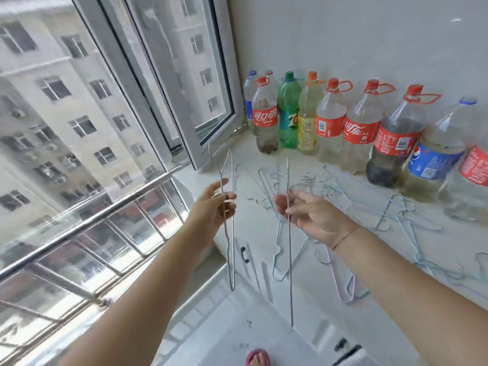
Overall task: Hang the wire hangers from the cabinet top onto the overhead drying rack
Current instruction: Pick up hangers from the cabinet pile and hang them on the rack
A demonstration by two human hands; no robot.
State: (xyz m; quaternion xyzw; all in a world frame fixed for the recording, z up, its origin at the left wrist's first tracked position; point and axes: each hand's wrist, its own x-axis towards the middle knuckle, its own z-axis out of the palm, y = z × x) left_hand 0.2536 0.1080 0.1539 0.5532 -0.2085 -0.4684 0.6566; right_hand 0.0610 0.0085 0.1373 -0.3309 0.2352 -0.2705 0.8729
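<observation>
DESK: What are the hands holding?

PHOTOGRAPHER: The left hand (216, 204), just off the window-side edge of the cabinet top (248, 178), pinches the left-hand hanger (232, 260) between thumb and curled fingers. The wire hangs upright, seen edge-on, clear of the cabinet top. The right hand (314, 217), above the cabinet top's front edge, holds the right-hand hanger (290, 273) between thumb and fingertips, its other fingers loosely spread. That wire also stands upright, its lower end dropping past the cabinet front.

DESK: And the other hangers?

PHOTOGRAPHER: A tangled pile of hangers (396, 215), pale blue, silver and some lilac, lies flat across the middle of the cabinet top, behind and beside the right hand.

DESK: Anything crowding them?

PHOTOGRAPHER: A row of plastic bottles (330, 122) lines the back of the cabinet top against the wall (343, 35). It holds red-labelled cola bottles, a green bottle (289, 114), a yellow-labelled one and blue-labelled ones at either end. Several hold murky liquid. The rearmost hangers lie just in front of them.

DESK: The room?

PHOTOGRAPHER: The cabinet top is white and scuffed, with dark handles (244, 253) on the doors below. At its far-left corner a window sash (184, 101) angles inward. Left of the cabinet top, a steel railing (87, 215) runs along the glass, and an apartment block (52, 101) fills the view outside. Below the cabinet front, a foot in a pink sandal (257, 359) stands on a pale floor.
</observation>
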